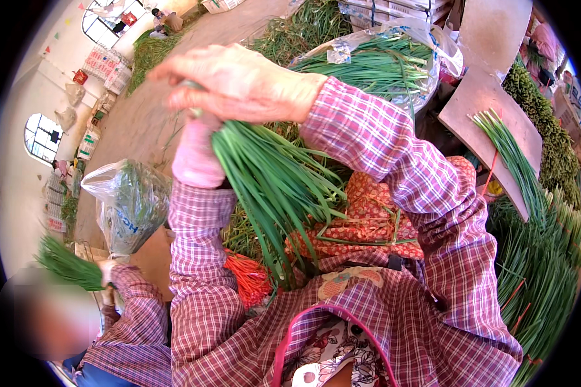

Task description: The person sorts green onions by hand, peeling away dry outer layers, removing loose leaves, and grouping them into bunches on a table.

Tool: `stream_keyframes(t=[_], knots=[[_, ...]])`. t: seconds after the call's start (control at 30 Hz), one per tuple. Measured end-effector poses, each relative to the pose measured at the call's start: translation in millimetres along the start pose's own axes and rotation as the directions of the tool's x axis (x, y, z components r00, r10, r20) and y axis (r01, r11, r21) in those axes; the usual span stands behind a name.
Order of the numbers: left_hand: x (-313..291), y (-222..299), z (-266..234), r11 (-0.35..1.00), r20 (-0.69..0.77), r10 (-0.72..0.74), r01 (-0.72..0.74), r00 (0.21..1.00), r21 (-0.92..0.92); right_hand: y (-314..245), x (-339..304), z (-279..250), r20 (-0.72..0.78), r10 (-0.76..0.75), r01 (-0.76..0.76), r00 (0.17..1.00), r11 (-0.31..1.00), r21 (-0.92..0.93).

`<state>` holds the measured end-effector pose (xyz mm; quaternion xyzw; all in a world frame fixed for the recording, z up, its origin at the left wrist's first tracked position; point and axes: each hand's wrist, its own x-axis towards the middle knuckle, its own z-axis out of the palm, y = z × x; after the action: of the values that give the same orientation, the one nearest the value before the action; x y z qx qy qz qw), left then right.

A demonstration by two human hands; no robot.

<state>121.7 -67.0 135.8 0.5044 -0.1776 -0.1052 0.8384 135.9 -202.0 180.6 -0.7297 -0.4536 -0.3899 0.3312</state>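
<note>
A bunch of garlic chives [265, 174], long and flat-leaved, hangs down to the right from my left hand [204, 120], its green tips fanning over my lap. My left hand is closed round the stem end; most of it is hidden behind my right hand, and a pink cuff shows below. Over the stem end passes my right hand [245, 84], its fingers stretched out and apart, blurred at the tips, with nothing seen in them. A bundle of red-orange ties [246, 278] lies beside my left forearm.
At right, a chive bunch [513, 151] rests on a tilted board [461, 106], above heaped chives [536, 271]. Ahead is a plastic-lined container of chives [374, 68]. A filled clear bag [126, 206] stands left, near a co-worker's sleeve [132, 290] and the chives [68, 264] they hold.
</note>
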Motion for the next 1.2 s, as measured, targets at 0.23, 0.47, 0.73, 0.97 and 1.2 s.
stream_keyframes(t=[0.23, 0.47, 0.73, 0.97, 1.2], knots=[[-7, 67, -41, 0.987, 0.167, 0.149, -0.137, 0.974, -0.086, 27, -78, -22, 0.162, 0.389, -0.421, 0.907, 0.849, 0.318], [-19, 89, -51, 0.947, -0.137, 0.322, -0.320, 0.937, 0.040, 40, -186, 20, 0.738, 0.554, -0.621, 0.386, 0.747, -0.237], [7, 77, -64, 0.952, 0.021, 0.302, -0.301, 0.953, -0.056, 54, -244, 100, 0.523, 0.576, -0.658, 0.629, 0.752, -0.036], [-6, 142, -118, 0.918, -0.200, 0.396, -0.388, 0.896, 0.080, 64, -248, 86, 0.494, 0.839, -0.897, 0.230, 0.380, -0.227], [1, 131, -139, 0.885, -0.227, 0.363, -0.258, 0.904, 0.387, 47, -187, 43, 0.166, 0.860, -0.876, 0.482, 0.474, 0.090]])
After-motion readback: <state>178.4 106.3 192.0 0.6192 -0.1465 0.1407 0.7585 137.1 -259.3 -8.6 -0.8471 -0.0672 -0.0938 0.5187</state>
